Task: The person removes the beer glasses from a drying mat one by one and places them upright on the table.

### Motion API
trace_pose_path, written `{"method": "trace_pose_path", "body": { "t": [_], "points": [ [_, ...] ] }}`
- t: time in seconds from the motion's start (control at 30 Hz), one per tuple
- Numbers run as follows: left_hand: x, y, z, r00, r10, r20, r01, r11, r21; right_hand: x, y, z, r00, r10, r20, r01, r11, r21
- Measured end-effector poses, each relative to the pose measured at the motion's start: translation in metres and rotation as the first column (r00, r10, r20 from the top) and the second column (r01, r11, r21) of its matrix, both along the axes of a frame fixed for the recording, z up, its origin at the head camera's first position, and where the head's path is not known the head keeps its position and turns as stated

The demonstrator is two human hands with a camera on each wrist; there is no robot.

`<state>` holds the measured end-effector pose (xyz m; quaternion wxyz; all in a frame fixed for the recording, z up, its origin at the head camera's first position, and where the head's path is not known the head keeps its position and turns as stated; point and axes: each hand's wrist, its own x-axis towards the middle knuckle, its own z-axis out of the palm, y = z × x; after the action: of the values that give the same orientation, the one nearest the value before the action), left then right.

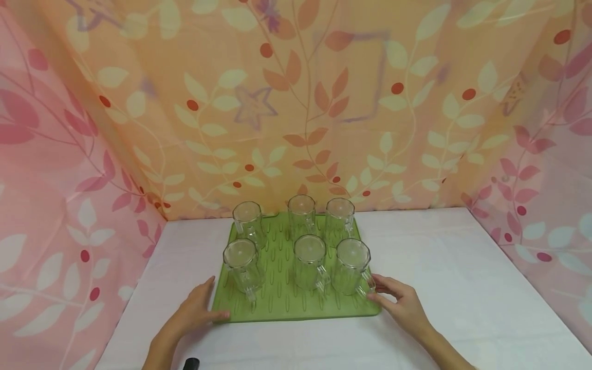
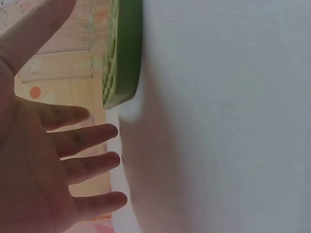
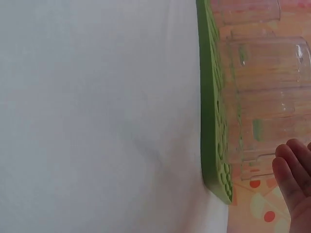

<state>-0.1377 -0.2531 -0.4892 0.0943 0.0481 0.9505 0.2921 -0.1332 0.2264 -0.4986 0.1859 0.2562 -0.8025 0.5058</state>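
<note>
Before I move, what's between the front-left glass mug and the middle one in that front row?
Only a bare stretch of green mat lies between the front-left mug and the front-middle mug; the head view shows it.

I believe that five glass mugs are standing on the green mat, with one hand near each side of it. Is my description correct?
The number is wrong: the head view shows six glass mugs, standing on the green mat, with the left hand and right hand near its opposite sides.
</note>
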Motion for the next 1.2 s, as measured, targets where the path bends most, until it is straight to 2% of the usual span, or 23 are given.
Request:
{"method": "trace_pose_path", "body": {
  "t": [0.23, 0.47, 0.57, 0.67, 0.73, 0.8, 1.0, 1.2],
  "points": [
    [0.005, 0.0, -0.002, 1.0, -0.006, -0.004, 0.006, 1.0, 0.025, 0.004, -0.007, -0.001, 0.999, -0.024, 0.021, 0.025, 0.999, -0.03],
    [0.005, 0.004, -0.002, 1.0, -0.01, -0.007, 0.01, 1.0, 0.023, 0.005, -0.015, -0.004, 0.994, -0.108, -0.025, 0.108, 0.994, -0.009],
    [0.004, 0.004, -0.003, 1.0, -0.001, -0.01, 0.001, 1.0, 0.009, 0.009, -0.023, 0.006, 0.982, -0.171, -0.077, 0.172, 0.985, -0.001],
    [0.004, 0.005, -0.002, 1.0, -0.002, -0.011, 0.002, 1.0, -0.009, 0.01, -0.027, 0.008, 0.962, -0.225, -0.153, 0.228, 0.974, -0.001],
    [0.004, 0.006, -0.001, 1.0, -0.003, -0.007, 0.003, 1.0, -0.015, 0.009, -0.028, 0.006, 0.95, -0.234, -0.204, 0.238, 0.971, -0.009],
    [0.003, 0.007, 0.0, 1.0, -0.004, -0.003, 0.004, 1.0, -0.022, 0.006, -0.025, -0.003, 0.943, -0.235, -0.236, 0.24, 0.971, -0.008],
    [0.003, 0.007, 0.001, 1.0, 0.007, 0.009, -0.007, 0.999, -0.042, 0.007, -0.027, -0.003, 0.921, -0.266, -0.286, 0.294, 0.954, 0.059],
    [0.003, 0.009, 0.004, 1.0, 0.017, 0.018, -0.016, 0.998, -0.057, 0.009, -0.032, 0.001, 0.892, -0.326, -0.314, 0.351, 0.936, 0.024]
  ]
}}
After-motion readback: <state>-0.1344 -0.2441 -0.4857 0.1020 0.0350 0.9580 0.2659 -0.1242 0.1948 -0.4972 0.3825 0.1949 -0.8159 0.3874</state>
